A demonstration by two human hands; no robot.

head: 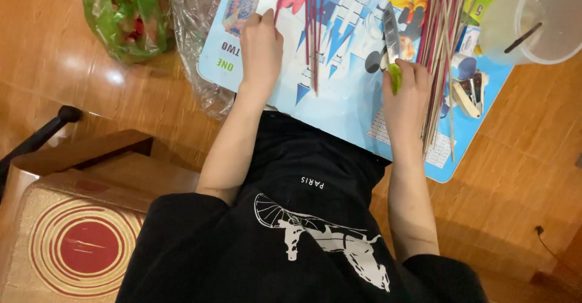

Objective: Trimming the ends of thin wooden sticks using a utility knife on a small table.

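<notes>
Glossy orange-brown flooring [533, 176] surrounds a low blue play table [339, 106] printed with cartoon castles and figures, and everything else is placed from that table. On its near-left part, the person's left hand [260, 42] rests with fingers curled narrow, pinching the lower end of a thin red stick [280, 3] that runs up and away across the tabletop. Just right of that hand, more red sticks [313, 30] lie lengthwise on the table's middle. Toward the near-right part, the right hand [405, 94] is closed around the green handle of a small knife [391, 39], whose blade points away from the person along the surface. Touching that hand's right side, a loose bundle of pale and reddish sticks [438, 54] crosses the table to its near edge. At the far-right corner stands a clear plastic cup [533, 18]. Off the table's left edge lie crumpled clear plastic [197, 48] and a green bag [127, 15].
</notes>
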